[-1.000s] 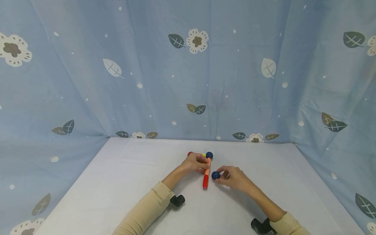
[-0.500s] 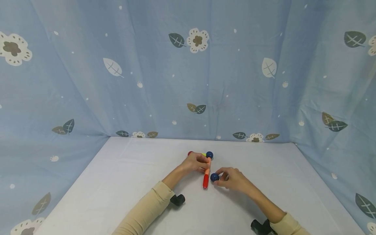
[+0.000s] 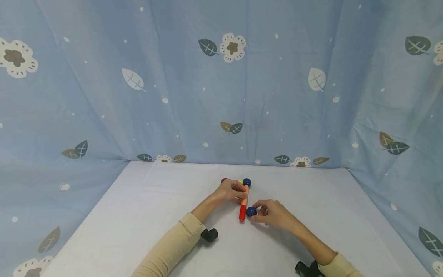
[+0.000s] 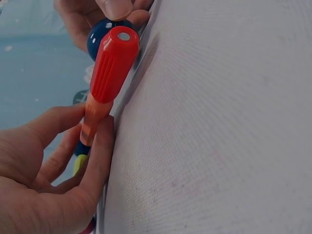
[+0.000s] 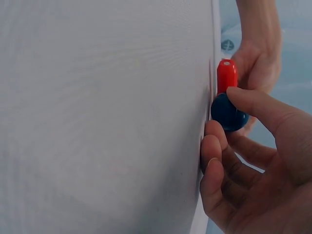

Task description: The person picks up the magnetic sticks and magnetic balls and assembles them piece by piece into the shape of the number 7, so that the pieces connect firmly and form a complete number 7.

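My left hand [image 3: 228, 191] pinches an orange stick [image 3: 244, 201] between thumb and fingers. In line with it, a ridged red stick [image 3: 242, 213] points toward me; the left wrist view shows a silver magnet-like disc in its tip [image 4: 124, 36]. At the orange stick's far end sits a dark blue ball [image 3: 247, 182], joined to a yellow-green stick [image 3: 240, 182] that my left hand partly covers. A red ball [image 3: 224, 180] peeks out behind that hand. My right hand [image 3: 275, 214] holds a second dark blue ball [image 3: 251, 212] by its fingertips, right beside the red tip.
A white-covered table [image 3: 166, 192] lies under everything. Behind it hangs a blue curtain [image 3: 194, 107] with leaf and flower prints. Black wrist-worn devices, one by the left sleeve [image 3: 209, 235] and one by the right sleeve [image 3: 307, 268], stay low over the tabletop.
The right hand has carried its blue ball a little left and toward me, alongside the red stick's near end. The left hand and the sticks have hardly moved.
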### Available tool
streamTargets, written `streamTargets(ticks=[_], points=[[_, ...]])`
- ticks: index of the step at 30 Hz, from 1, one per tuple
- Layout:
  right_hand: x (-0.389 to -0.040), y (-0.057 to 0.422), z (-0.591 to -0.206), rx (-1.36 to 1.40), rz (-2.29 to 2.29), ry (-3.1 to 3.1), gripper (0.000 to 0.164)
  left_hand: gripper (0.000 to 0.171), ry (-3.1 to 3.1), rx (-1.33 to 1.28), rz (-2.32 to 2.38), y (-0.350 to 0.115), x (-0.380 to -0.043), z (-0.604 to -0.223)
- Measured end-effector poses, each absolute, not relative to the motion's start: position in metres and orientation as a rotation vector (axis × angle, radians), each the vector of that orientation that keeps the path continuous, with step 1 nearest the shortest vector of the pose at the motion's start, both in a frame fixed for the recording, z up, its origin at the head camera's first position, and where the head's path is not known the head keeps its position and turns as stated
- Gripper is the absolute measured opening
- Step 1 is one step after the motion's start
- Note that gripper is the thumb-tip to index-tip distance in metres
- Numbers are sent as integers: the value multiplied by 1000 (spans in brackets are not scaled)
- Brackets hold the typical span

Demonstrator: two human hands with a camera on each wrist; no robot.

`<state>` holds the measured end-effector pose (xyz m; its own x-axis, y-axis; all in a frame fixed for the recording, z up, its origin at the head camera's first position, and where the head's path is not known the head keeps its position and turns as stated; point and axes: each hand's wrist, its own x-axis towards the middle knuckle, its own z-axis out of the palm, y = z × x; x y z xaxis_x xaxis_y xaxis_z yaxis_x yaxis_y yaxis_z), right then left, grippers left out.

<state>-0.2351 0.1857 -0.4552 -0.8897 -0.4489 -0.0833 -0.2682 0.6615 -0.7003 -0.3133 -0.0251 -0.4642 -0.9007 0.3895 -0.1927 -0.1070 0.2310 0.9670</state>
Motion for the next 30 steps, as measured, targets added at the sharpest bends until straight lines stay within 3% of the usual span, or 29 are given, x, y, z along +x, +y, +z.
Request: streamTargets(ticks=[30], points=[[-222, 181, -452, -543, -1061, 2554, 41, 25, 2121, 273, 1714, -24, -318, -463]])
